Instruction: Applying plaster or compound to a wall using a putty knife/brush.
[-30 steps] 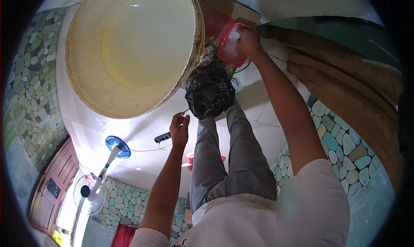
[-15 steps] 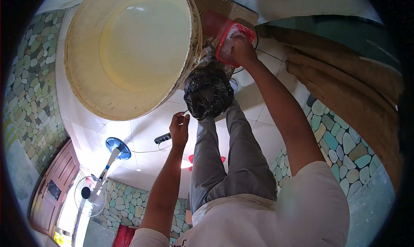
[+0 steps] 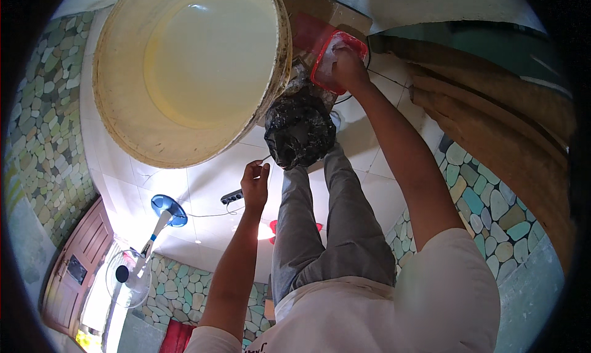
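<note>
My right hand [image 3: 348, 69] reaches into a red plastic tub [image 3: 315, 76] at the upper right, its fingers bent down at the white contents [image 3: 336, 44]. What these fingers hold, if anything, is hidden. Below and left of the tub, a round form covered in crinkled black plastic [image 3: 300, 131] stands in front of my legs. My left hand [image 3: 254, 179] is at the lower left of that form, thumb and fingertips pinched together. A thin sliver shows at these fingertips, too small to name.
A large cream tub [image 3: 117, 128] of cloudy pale liquid fills the upper left. On the tiled floor lie a black power strip [image 3: 232, 197] and its cord, near a standing fan [image 3: 161, 220]. Brown sheeting [image 3: 492, 106] hangs at the right. A wooden door [image 3: 74, 267] is at the lower left.
The view has shifted slightly. My right hand stays in the red tub with its fingers a little moved, and my left hand keeps its pinch beside the black plastic.
</note>
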The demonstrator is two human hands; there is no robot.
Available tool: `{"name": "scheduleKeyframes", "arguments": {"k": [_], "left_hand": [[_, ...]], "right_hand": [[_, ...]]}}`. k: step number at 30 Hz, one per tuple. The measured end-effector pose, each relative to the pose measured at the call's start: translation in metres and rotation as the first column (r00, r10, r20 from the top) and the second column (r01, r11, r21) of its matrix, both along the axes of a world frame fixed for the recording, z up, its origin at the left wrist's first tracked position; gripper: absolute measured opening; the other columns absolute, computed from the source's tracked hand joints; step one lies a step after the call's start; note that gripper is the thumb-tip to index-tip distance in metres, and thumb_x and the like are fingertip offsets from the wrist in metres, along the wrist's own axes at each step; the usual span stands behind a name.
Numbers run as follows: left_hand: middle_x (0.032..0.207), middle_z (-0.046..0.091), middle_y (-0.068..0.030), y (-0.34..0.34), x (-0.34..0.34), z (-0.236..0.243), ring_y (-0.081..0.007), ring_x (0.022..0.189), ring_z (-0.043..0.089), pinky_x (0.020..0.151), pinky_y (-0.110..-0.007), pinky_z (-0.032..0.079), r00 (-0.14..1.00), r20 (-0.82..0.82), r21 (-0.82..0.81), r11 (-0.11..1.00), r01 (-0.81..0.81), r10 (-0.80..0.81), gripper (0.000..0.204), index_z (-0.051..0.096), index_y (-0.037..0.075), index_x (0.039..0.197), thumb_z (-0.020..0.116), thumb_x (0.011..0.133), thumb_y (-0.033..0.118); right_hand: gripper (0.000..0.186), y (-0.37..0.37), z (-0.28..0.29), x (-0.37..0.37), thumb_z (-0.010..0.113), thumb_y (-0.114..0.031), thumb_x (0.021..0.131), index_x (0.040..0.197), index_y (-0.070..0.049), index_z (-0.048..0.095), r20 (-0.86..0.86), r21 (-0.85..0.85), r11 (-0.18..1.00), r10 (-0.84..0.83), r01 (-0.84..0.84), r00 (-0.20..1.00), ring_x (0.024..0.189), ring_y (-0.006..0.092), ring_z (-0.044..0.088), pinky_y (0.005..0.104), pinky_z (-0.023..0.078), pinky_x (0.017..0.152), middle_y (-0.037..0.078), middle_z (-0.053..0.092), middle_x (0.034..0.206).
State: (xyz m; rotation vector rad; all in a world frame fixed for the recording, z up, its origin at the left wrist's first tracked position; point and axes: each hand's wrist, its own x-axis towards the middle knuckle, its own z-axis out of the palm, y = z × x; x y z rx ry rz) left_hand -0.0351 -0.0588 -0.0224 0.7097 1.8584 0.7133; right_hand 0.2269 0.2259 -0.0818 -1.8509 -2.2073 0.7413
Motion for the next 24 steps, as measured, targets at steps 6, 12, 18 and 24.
{"name": "scheduleKeyframes", "arguments": {"k": [6, 12, 18, 24], "left_hand": [[0.075, 0.062, -0.0021, 0.000, -0.001, 0.004, -0.0072, 0.069, 0.055, 0.062, -0.023, 0.044, 1.000, 0.008, 0.009, 1.000, -0.011, 0.011, 0.023, 0.058, 0.002, 0.103, 0.065, 0.087, 0.017], [0.076, 0.062, -0.0021, 0.001, 0.004, 0.006, -0.0071, 0.069, 0.055, 0.062, -0.022, 0.045, 1.000, 0.019, 0.014, 1.000, -0.004, 0.004, 0.023, 0.057, 0.001, 0.103, 0.065, 0.088, 0.017], [0.082, 0.060, -0.0009, 0.005, 0.006, 0.013, -0.0076, 0.075, 0.052, 0.069, -0.022, 0.042, 0.997, 0.074, -0.041, 0.999, -0.022, 0.025, 0.021, 0.057, 0.002, 0.104, 0.063, 0.090, 0.017], [0.084, 0.060, -0.0007, 0.002, 0.018, 0.005, -0.0069, 0.077, 0.052, 0.070, -0.021, 0.042, 0.992, 0.128, 0.001, 1.000, 0.017, -0.017, 0.017, 0.056, 0.002, 0.104, 0.059, 0.092, 0.013]], "right_hand": [[0.027, -0.020, 0.037, 0.000, 0.059, -0.006, 0.074, 0.099, 0.001, 0.066, -0.296, -0.031, 0.987, -0.161, 0.159, 0.942, 0.092, 0.0357, 0.062, 0.0393, 0.050, 0.083, 0.023, 0.064, 0.098], [0.025, -0.114, 0.070, -0.024, 0.059, -0.007, 0.078, 0.101, -0.002, 0.066, -0.622, -0.565, 0.819, -0.504, 0.101, 0.599, 0.087, 0.0234, 0.066, 0.0325, 0.050, 0.078, 0.014, 0.068, 0.093], [0.024, -0.172, 0.059, -0.073, 0.062, -0.008, 0.075, 0.099, -0.003, 0.065, -0.434, -0.523, 0.849, -0.341, 0.075, 0.834, 0.083, 0.0312, 0.065, 0.0372, 0.050, 0.076, 0.016, 0.066, 0.087], [0.033, -0.192, 0.018, -0.096, 0.066, -0.019, 0.073, 0.103, -0.006, 0.063, -0.633, -0.226, 0.973, -0.110, -0.046, 0.766, 0.100, 0.0369, 0.058, 0.0409, 0.046, 0.085, 0.019, 0.063, 0.100]]}}
